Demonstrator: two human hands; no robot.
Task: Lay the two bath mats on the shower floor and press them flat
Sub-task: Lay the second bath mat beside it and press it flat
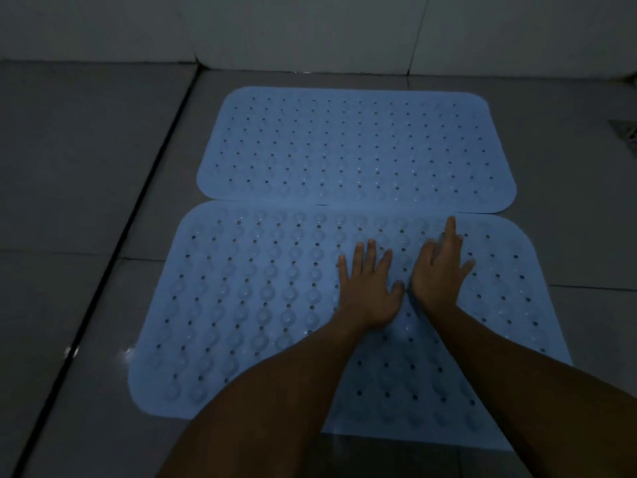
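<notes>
Two light blue bath mats with rows of small holes lie on the grey tiled shower floor (pixel 86 160). The far mat (pixel 355 146) lies flat close to the back wall. The near mat (pixel 248 298) lies in front of it, their long edges touching or slightly overlapping. My left hand (pixel 368 288) rests palm down on the near mat's middle, fingers spread. My right hand (pixel 439 267) lies palm down just beside it, thumbs nearly touching, fingers apart and pointing toward the far mat. Neither hand holds anything. My forearms hide part of the near mat.
A dark floor groove (pixel 113 243) runs diagonally along the left of the mats. The white tiled wall (pixel 310 29) stands right behind the far mat. A metal floor drain (pixel 625 132) sits at the right edge. The light is dim.
</notes>
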